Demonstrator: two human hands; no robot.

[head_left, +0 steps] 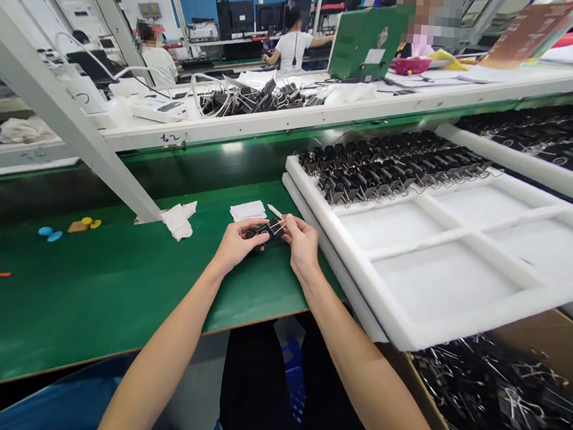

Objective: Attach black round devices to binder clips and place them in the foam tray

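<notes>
A black binder clip (271, 228) with silver wire handles is held between my two hands above the green tabletop. My left hand (238, 243) is closed round its black body, thumb on top. With thumb and fingertips, my right hand (302, 238) pinches the wire handle at the clip's right end. Just beyond my hands lie a small stack of white paper slips (247, 210) and a white pen-like stick (273, 210). To the right, a white foam tray (371, 252) holds rows of black binder clips (371, 165) in its far compartments.
Below the tray at right, a cardboard box (437, 409) is heaped with loose binder clips. A slanted white post (87, 134) meets the table at left, beside a crumpled tissue (178, 220). A shelf (275, 120) crosses above the table; people sit beyond it.
</notes>
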